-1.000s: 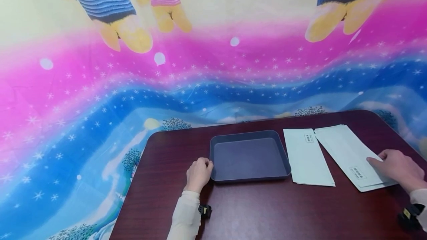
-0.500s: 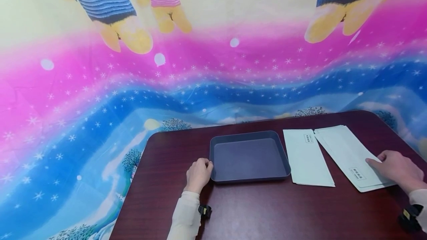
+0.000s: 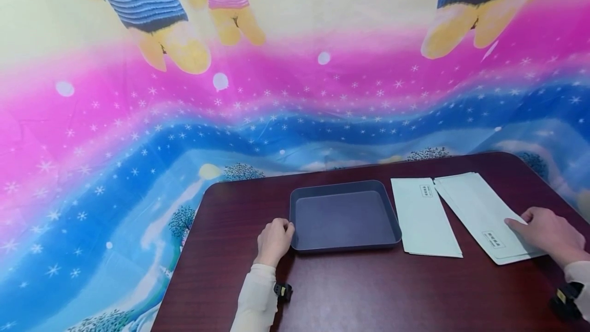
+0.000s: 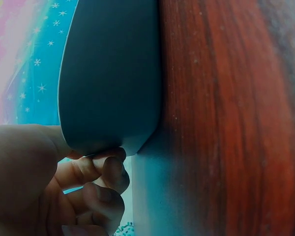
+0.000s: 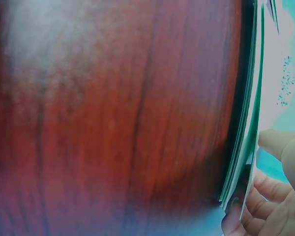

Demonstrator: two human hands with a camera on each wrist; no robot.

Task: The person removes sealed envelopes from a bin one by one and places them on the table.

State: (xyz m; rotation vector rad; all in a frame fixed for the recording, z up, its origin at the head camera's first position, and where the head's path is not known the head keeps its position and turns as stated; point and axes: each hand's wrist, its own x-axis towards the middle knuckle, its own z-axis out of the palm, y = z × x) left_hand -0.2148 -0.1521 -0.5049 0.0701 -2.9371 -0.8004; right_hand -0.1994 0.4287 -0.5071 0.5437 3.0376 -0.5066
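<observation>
My left hand (image 3: 274,241) pinches the left side of a dark grey rectangular tray (image 3: 346,219), which lies flat on the table with nothing in it. In the left wrist view the thumb goes over the rim and the curled fingers (image 4: 105,174) sit against the outside wall. On the right, my right hand (image 3: 550,232) pinches the near right corner of the top envelope in a pale stack (image 3: 479,209). Its thumb lies on top and the fingers are underneath. The right wrist view shows that envelope (image 5: 254,142) lifted slightly off the ones below.
A second set of pale envelopes (image 3: 424,219) lies between the tray and the right stack, nearly meeting it at the far end. The dark red wooden table (image 3: 359,291) has rounded far corners. Behind it hangs a printed cloth (image 3: 295,81) with bears and snowflakes.
</observation>
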